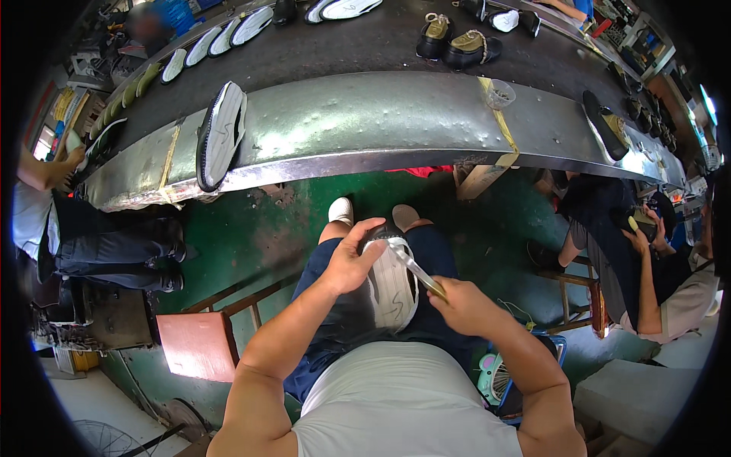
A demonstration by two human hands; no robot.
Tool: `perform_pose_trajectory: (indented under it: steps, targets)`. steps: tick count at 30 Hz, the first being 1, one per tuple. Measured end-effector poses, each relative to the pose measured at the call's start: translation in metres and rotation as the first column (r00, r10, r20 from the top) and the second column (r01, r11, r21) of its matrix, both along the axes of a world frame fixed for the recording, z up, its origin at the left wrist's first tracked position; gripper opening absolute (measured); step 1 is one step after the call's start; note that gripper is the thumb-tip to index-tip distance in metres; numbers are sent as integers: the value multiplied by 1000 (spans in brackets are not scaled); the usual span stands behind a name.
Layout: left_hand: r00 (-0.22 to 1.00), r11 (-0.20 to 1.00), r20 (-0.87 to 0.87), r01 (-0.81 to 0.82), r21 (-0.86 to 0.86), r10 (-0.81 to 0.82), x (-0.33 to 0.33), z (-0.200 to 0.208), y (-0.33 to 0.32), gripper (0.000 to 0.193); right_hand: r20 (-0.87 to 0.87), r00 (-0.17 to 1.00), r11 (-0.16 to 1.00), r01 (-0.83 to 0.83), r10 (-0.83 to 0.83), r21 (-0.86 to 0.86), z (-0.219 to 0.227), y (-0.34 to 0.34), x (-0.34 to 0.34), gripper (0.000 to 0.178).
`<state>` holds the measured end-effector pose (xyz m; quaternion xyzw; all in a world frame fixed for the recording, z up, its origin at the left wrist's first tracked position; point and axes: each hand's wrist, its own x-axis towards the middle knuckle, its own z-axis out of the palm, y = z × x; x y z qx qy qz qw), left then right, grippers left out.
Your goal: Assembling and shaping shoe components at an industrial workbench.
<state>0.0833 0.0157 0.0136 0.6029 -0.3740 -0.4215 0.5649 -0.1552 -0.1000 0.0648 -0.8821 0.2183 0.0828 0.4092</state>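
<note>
My left hand (352, 259) grips the toe end of a shoe sole (392, 288), white underside with a black rim, held over my lap. My right hand (463, 303) holds a small brush (417, 272) with a yellowish handle, and its white tip lies on the sole's upper part. Both forearms come in from the bottom edge. I sit with dark blue trousers, my feet (341, 211) on a green floor.
A curved metal conveyor edge (365, 126) runs across in front, with another white sole (221, 135) lying on it, a small clear cup (499, 94), and dark shoes (457, 44) on the belt. Seated people are at left (46, 198) and right (655, 266). A brown stool (196, 344) stands at my left.
</note>
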Motion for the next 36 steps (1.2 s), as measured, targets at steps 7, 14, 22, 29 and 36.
perform_pose_trajectory:
  steps: [7,14,22,29,36]
  targets:
    - [988,976,124,113,-189,-90,-29,26,36,65,443,775,863,251,-450,438,-23,5,2,30]
    - [822,973,570,122,-194,11,-52,61,59,82,606,706,806,-85,-366,585,-27,12,54,30]
    - [726,986,674,-32,-166,137,-69,58,74,78,517,801,879,24,-303,477,-7,12,65,22]
    - [974,970,225,-52,237,-3,-56,-37,51,66,389,722,815,449,-572,366,-81,-4,53,46]
    - [993,953,47,86,290,-104,-44,-71,37,56,-5,824,772,533,-566,347,-111,27,2,44]
